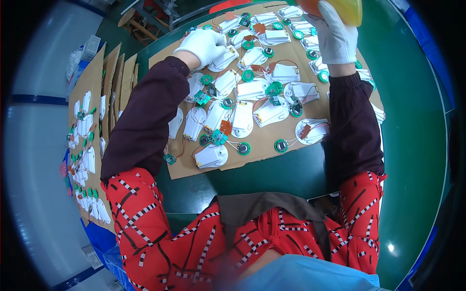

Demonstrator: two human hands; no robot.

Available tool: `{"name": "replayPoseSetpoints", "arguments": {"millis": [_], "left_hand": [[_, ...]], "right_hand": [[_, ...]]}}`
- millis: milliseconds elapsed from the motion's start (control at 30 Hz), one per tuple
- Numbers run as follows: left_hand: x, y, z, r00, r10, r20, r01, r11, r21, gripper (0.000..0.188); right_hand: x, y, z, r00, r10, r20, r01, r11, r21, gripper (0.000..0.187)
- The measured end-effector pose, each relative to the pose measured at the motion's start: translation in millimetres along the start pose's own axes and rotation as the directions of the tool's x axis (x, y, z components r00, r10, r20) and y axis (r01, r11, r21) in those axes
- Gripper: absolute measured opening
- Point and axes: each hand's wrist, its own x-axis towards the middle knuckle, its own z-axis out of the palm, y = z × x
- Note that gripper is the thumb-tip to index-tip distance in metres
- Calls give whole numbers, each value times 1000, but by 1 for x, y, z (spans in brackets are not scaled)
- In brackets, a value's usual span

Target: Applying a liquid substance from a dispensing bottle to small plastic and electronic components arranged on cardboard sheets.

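Observation:
My left hand [203,47], in a white glove, is at the far left part of a cardboard sheet, its fingers curled down. They are beside a white plastic housing [224,59]; what lies between the fingertips is hidden. My right hand [336,36], also gloved, is raised at the far right and wraps round a yellow-orange bottle [353,12], which the top of the picture cuts off. Under and between both hands, many white housings lie spread out, wired to small green circuit boards [219,137] and round green-rimmed speakers [281,145].
The brown cardboard sheet [194,173] lies on a green table [412,145]. To the left, more cardboard sheets [110,72] stand close together, the outer one carrying similar white parts. A wooden stool [138,26] is beyond the table at the far left.

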Motion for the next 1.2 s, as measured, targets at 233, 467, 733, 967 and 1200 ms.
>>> {"name": "replayPoseSetpoints", "arguments": {"millis": [233,467,733,967,1200], "left_hand": [[21,15,-19,994,93,59,-102,982,161,17],[52,-9,-22,980,82,181,-67,994,-89,23],[86,11,26,993,79,-88,-54,966,251,30],[74,-8,3,953,77,-292,-24,984,179,30],[21,67,-23,779,449,-438,-426,891,156,21]], "right_hand": [[8,-21,3,998,17,66,-11,997,-79,40],[19,-36,16,987,111,117,-91,983,-161,38],[16,-32,10,979,190,80,-171,966,-193,39],[32,-21,1,974,120,194,-138,987,78,37],[27,-28,-20,973,35,230,-64,991,119,37]]}}
